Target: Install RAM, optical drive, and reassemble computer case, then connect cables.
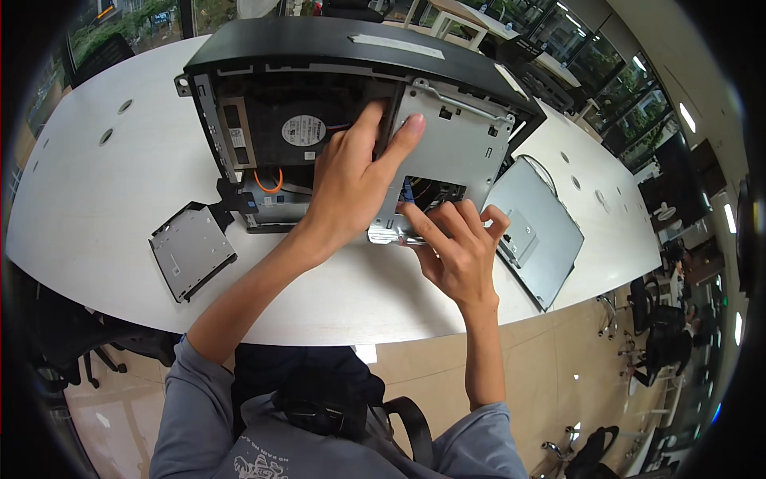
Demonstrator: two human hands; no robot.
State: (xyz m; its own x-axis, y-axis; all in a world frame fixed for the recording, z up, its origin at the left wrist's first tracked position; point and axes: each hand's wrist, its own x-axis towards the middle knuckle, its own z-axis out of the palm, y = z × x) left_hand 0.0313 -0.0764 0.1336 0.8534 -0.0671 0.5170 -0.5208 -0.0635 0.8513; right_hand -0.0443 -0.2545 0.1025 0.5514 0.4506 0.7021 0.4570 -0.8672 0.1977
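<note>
While white tabletop (96,211) spreads beneath, black computer case (311,44) stands open. Loose metal cover (545,227) lies right of case. Grey metal plate (459,148) fills case's right side; left hand (351,180) grasps its left edge, right hand (459,251) curls at lower edge, grip unclear. Disc drive (190,249) lies left of case.

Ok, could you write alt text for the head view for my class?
An opened black computer case sits on a white table, a person's left hand at the side edge of its grey metal panel, the right hand at the panel's lower edge. A slim grey drive lies to the left, a flat metal cover to the right.
</note>
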